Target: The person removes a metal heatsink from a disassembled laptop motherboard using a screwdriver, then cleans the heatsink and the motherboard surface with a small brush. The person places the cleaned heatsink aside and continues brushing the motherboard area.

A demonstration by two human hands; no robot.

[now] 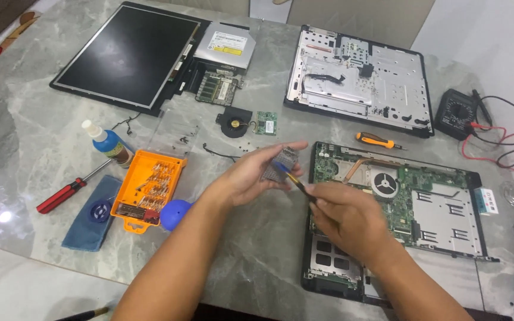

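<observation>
My left hand point(251, 175) holds up a small grey metal heatsink-like part point(281, 165) between thumb and fingers, above the marble table point(25, 137). My right hand point(346, 217) grips a thin dark tool point(298, 183) whose tip touches the part. Both hands hover just left of the open laptop base with its green motherboard point(423, 196) and round fan point(384, 182).
Around the hands lie an orange bit tray point(150, 187), a blue blower ball point(176, 214), a red screwdriver point(60, 196), a blue bottle point(107, 142), a blue cloth, a loose fan point(233, 122), an orange screwdriver point(376, 140), a screen panel point(126, 53), an optical drive, a metal chassis plate point(358, 77) and a multimeter point(459, 113) with leads.
</observation>
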